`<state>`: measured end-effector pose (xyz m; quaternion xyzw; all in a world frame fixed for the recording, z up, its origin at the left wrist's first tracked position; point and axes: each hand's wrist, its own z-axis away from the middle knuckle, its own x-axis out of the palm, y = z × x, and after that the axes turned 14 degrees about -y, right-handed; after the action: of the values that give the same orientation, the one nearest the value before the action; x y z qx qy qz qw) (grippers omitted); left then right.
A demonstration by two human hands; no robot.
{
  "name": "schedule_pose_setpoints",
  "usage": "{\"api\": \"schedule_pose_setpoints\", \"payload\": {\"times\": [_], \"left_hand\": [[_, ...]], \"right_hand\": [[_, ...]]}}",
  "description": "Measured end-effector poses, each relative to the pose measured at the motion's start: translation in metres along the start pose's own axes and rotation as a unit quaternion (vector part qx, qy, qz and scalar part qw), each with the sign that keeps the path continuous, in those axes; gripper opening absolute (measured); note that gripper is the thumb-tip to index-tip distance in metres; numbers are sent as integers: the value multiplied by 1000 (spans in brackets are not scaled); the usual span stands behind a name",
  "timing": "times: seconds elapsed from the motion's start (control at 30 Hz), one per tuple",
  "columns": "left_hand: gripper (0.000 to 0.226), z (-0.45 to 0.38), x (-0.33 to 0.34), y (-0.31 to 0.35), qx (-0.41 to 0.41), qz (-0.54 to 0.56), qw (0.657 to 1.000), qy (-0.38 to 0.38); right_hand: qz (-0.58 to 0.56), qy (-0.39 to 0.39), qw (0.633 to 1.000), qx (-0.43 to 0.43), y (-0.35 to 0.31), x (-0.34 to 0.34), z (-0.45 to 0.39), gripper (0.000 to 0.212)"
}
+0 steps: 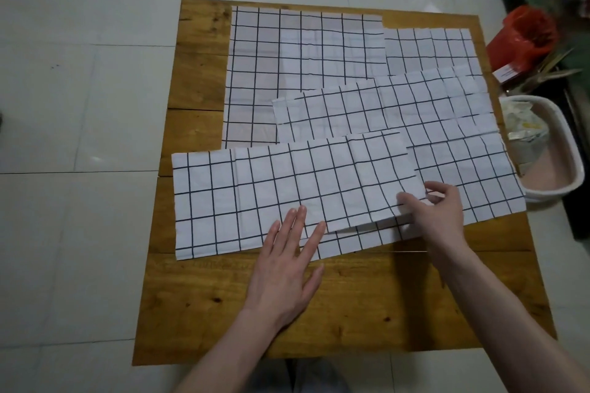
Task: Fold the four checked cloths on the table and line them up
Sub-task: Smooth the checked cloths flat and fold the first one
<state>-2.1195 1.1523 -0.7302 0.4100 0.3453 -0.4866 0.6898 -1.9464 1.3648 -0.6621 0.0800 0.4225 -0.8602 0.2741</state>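
Left hand (pixel 284 268) lies flat, fingers straight, pressing the nearest checked cloth (pixel 255 195) (partly folded over). Right hand (pixel 437 207) pinches its folded right edge.

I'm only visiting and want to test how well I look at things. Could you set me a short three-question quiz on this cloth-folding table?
1. True or false: the left hand lies flat, fingers straight, on the nearest checked cloth.
2. What does the right hand do? A) rests on the bare wooden table B) pinches the right edge of the cloth's folded-over layer C) reaches into the white basket
3. Fill in: the bag on the floor beyond the basket is coloured ____.

Key: 1 true; 2 B; 3 red.
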Motion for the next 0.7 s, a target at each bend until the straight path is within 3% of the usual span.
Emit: {"api": "schedule_pose_setpoints", "payload": {"times": [0.1, 0.17, 0.23, 0.37, 0.47, 0.6, 0.7], "left_hand": [[74, 0, 0, 0, 0, -1, 1000, 1], [72, 1, 0, 1, 0, 4, 1000, 0], [70, 1, -1, 4, -2, 13, 1000, 1], [72, 2, -2, 15, -14, 26, 1000, 6], [75, 8, 3, 24, -33, 33, 999, -2], [77, 16, 11, 31, -50, 31, 998, -6], [77, 17, 11, 32, -59, 28, 998, -9]], "right_hand": [[-154, -17, 987, 33, -3, 1, 3, 62], [-191, -29, 980, 37, -3, 1, 6, 48], [-144, -23, 989, 26, 2, 1, 9, 29], [-123, 34, 991, -27, 4, -3, 24, 47], [-84, 65, 990, -94, -3, -11, 37, 15], [-67, 77, 980, -172, -9, -12, 57, 38], [-41, 52, 973, -223, -13, 1, 77, 34]]}}
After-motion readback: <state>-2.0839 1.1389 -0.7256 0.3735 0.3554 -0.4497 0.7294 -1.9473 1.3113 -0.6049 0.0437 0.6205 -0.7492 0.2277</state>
